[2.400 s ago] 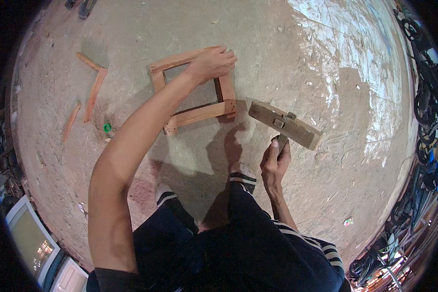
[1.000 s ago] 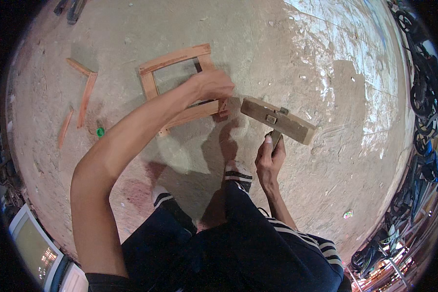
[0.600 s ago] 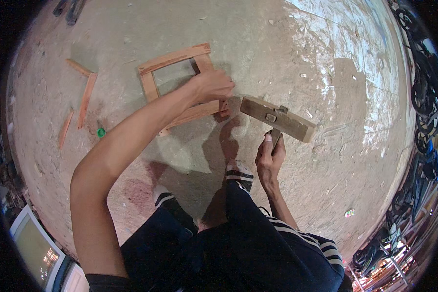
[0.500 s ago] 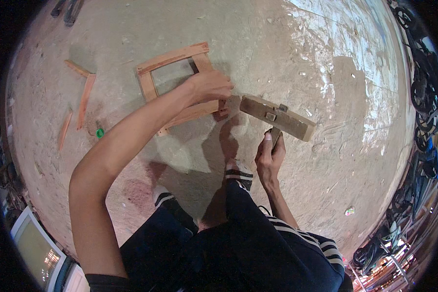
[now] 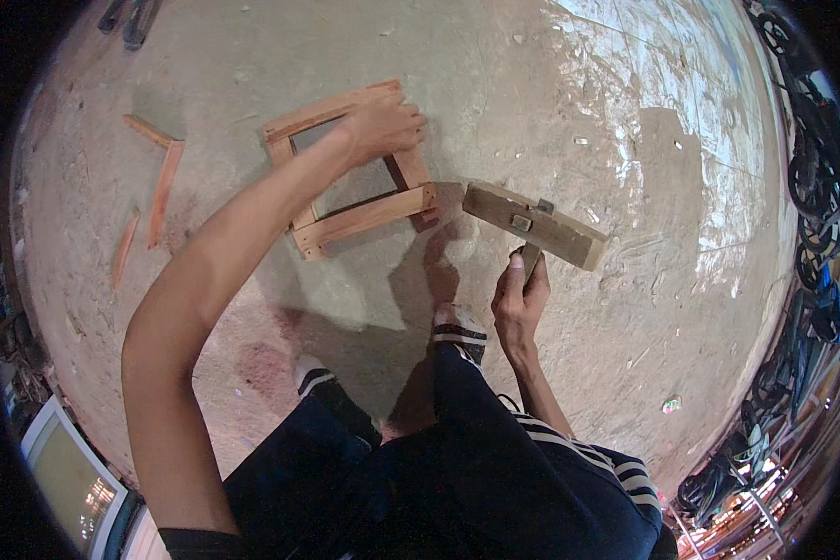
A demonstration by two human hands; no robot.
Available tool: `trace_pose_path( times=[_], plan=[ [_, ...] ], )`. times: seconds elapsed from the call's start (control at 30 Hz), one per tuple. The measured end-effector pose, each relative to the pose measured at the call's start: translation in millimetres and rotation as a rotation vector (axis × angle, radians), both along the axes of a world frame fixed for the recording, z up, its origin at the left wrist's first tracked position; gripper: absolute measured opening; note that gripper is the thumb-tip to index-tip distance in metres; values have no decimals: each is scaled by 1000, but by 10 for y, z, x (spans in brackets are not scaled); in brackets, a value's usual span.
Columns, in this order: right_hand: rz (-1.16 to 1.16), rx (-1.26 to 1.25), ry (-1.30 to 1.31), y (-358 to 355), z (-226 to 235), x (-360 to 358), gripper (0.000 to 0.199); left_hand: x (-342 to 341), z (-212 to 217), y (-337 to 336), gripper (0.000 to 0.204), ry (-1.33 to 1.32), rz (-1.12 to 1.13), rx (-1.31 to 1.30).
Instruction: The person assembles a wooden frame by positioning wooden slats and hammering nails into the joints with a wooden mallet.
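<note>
On the floor ahead lies a four-sided wooden frame (image 5: 359, 220), its near rail dotted with small dark marks at the ends. My left hand (image 5: 387, 129) is at the far part of its right side, with the fingers curled over the wood; the forearm hides part of the left side. Lower down on the right, my right hand (image 5: 521, 297) grips the handle of a wooden mallet (image 5: 558, 237). The mallet's long block head is raised, tilted down to the right, and stands apart from the frame's near right corner.
Loose wooden strips (image 5: 165, 194) lie on the floor to the left, a shorter strip (image 5: 125, 250) beside them. My feet are just nearer than the frame. Dark clutter with wheels (image 5: 812, 187) lines the right edge. A pale-framed panel (image 5: 73, 481) stands at the lower left.
My left hand has moved away from the frame's near right corner, farther and slightly left along its right side. My left forearm now covers a small green ring. The mallet has barely moved.
</note>
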State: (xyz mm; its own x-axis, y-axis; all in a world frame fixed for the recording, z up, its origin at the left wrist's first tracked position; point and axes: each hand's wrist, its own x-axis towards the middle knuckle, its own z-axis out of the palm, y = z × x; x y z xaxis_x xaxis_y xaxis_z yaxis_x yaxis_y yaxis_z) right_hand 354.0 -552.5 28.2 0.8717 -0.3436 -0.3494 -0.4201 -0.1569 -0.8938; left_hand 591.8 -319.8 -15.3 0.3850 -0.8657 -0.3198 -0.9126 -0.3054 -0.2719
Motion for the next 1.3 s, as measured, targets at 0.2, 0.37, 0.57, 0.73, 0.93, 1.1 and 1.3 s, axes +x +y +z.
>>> trace_pose_path(
  times=[0.2,0.37,0.57,0.73,0.93,1.1,1.3],
  plan=[
    [3,7,-66,11,-46,11,21,295,-96,-16,20,-26,1,150],
    [12,-11,-80,-4,-54,3,22,385,-176,-27,17,7,-6,145],
    [-8,-4,-53,-3,-54,8,23,444,-179,97,9,-151,-101,-146],
    [-8,3,-68,-2,-46,17,23,532,-148,5,7,-83,-87,19],
    [-7,-22,-62,-8,-32,15,22,580,-182,3,11,-23,-67,-30],
    [-12,-12,-56,-16,-33,10,21,557,-200,155,14,-89,-92,-263],
    [-16,5,-63,-12,-35,23,21,611,-161,80,12,-22,-68,-24]
  ],
)
